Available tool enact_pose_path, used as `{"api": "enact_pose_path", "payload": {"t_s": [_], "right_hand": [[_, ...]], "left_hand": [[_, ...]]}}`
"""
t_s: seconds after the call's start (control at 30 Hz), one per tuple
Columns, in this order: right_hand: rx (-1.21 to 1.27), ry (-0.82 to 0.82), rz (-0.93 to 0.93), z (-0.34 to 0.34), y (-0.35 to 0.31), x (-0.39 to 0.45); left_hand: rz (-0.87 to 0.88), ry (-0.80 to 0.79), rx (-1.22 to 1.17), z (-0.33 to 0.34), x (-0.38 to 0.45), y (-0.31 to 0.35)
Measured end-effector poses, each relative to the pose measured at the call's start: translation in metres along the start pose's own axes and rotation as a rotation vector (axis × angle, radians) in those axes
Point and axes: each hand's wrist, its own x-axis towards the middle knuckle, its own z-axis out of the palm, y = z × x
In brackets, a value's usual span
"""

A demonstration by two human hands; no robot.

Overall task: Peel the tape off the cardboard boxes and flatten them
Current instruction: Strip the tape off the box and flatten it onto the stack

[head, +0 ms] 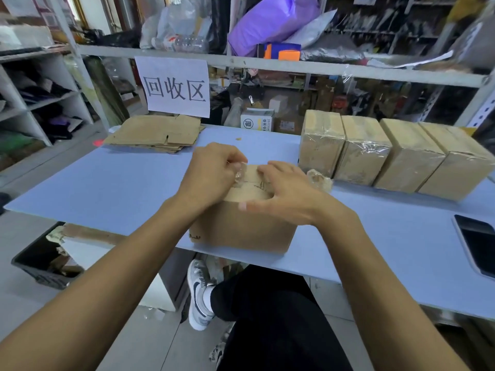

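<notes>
A brown cardboard box (pixel 241 228) stands at the near edge of the blue table (pixel 112 183), right in front of me. Clear tape (pixel 241 171) runs across its top. My left hand (pixel 211 170) pinches a lifted end of that tape at the far left of the top. My right hand (pixel 284 194) rests spread on the box top, fingers pressing down, thumb over the near edge. A crumpled wad of peeled tape (pixel 318 179) lies just right of my right hand.
Several taped boxes (pixel 388 153) stand in a row at the right rear. A stack of flattened cardboard (pixel 158 133) lies at the left rear below a paper sign (pixel 174 87). A phone (pixel 479 245) lies at the right edge. A black bin (pixel 45 258) sits on the floor at left.
</notes>
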Motion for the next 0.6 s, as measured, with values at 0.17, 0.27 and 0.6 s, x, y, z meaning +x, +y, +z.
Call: {"api": "enact_pose_path", "payload": {"t_s": [0.17, 0.27, 0.6], "right_hand": [[-0.084, -0.018, 0.038, 0.014, -0.005, 0.014], [-0.066, -0.037, 0.047, 0.010, -0.020, 0.023], [-0.137, -0.035, 0.055, 0.017, -0.022, 0.033]], "left_hand": [[0.006, -0.089, 0.148, -0.003, -0.007, -0.014], [-0.013, -0.079, 0.085, -0.002, -0.010, -0.010], [-0.029, 0.000, -0.056, 0.006, -0.012, -0.022]]}}
